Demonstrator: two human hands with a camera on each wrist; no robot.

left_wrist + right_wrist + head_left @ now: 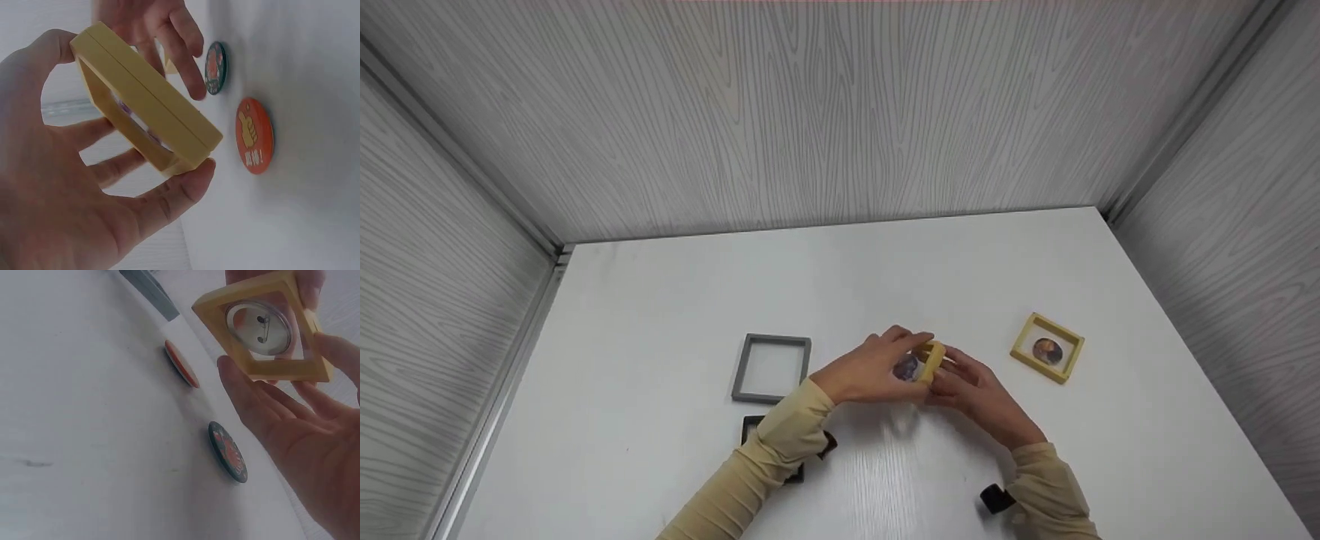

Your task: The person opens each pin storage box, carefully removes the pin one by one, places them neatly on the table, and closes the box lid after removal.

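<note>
I see a white worktop [885, 262] walled by grey wood-grain panels. An empty grey frame [772, 367] lies left. A second yellow frame [1047, 349], far right, holds a round badge. At centre my left hand [870, 371] clamps a yellow frame [146, 101] on edge above the worktop, a pin badge [259, 326] inside; my right hand [971, 390] touches it, fingers relaxed. An orange badge [256, 135] and a green badge [215, 67] lie beneath.

Both forearms, in pale yellow sleeves, enter from the lower edge of the head view and converge at lower centre. The left hand [870, 371] has its thumb and curled fingers [185, 185] pinching opposite edges of what it holds. The right hand [971, 390] lies palm up with relaxed fingers [247, 396]; whether it grips anything appears uncertain.
</note>
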